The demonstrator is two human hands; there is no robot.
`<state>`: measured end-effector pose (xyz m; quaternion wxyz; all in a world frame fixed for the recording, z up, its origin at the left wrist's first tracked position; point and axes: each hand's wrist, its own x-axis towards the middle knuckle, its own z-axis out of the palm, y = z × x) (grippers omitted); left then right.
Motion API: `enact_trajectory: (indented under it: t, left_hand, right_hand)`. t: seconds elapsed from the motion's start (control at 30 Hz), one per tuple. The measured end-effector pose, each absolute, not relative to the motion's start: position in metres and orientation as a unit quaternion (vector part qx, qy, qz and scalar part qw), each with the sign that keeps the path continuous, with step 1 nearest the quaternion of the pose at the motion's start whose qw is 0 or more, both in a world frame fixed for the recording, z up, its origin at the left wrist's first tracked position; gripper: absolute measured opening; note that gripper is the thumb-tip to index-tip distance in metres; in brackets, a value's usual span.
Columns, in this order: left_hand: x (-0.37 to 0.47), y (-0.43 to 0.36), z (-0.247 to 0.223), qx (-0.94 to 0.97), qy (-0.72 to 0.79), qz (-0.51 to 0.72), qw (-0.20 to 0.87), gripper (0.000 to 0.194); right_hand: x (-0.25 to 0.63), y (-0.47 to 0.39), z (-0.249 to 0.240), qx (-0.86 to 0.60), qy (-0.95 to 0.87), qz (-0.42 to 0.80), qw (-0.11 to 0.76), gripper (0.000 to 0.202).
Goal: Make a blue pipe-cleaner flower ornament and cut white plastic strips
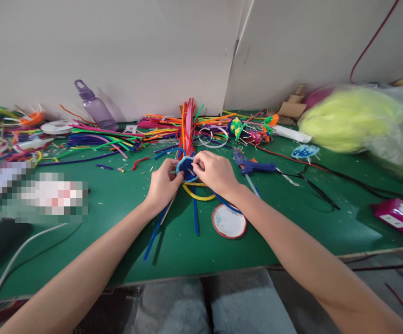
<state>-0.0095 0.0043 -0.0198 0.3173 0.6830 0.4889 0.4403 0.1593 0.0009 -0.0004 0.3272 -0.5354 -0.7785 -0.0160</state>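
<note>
Over the middle of the green table, my left hand [165, 182] is closed on the left edge of a small round blue pipe-cleaner piece [187, 170] with a lighter blue rim. My right hand [216, 172] pinches at its right edge; the fingertips partly hide what lies between them. A thin pale stick [168, 211] slants down below my left hand. Around it are blue pipe cleaners [196, 215] and a curved yellow one [201, 197]. A white lid with a red rim [228, 221] lies beneath my right forearm.
A blue glue gun [255, 166] lies right of my hands, its cord running right. Bundled pipe cleaners [187, 123] line the back, near a purple bottle [99, 109]. Bagged yellow material [351, 118] and a magenta object [399, 218] are at right. A white cable [23, 248] crosses the left.
</note>
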Motion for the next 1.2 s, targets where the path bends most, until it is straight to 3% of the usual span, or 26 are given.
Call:
enact_trajectory:
  t: [0.3, 0.63, 0.83, 1.03, 1.2]
  left_hand:
    - [-0.009, 0.006, -0.02, 0.652, 0.496, 0.459, 0.343, 0.019]
    - [-0.009, 0.004, -0.02, 0.662, 0.479, 0.456, 0.353, 0.019]
    - [-0.008, 0.004, -0.02, 0.659, 0.474, 0.459, 0.36, 0.02]
    - [-0.007, 0.005, -0.019, 0.63, 0.478, 0.477, 0.383, 0.018]
    - [-0.007, 0.006, -0.02, 0.628, 0.476, 0.475, 0.391, 0.019]
  right_hand:
    - [0.166, 0.005, 0.002, -0.493, -0.751, 0.024, 0.438, 0.007]
    - [0.163, 0.001, 0.0, -0.501, -0.805, -0.047, 0.315, 0.006]
    - [0.159, 0.001, 0.0, -0.521, -0.793, -0.061, 0.311, 0.011]
    - [0.166, 0.002, 0.004, -0.514, -0.772, -0.052, 0.37, 0.007]
    - [0.176, 0.004, 0.005, -0.414, -0.854, -0.094, 0.301, 0.018]
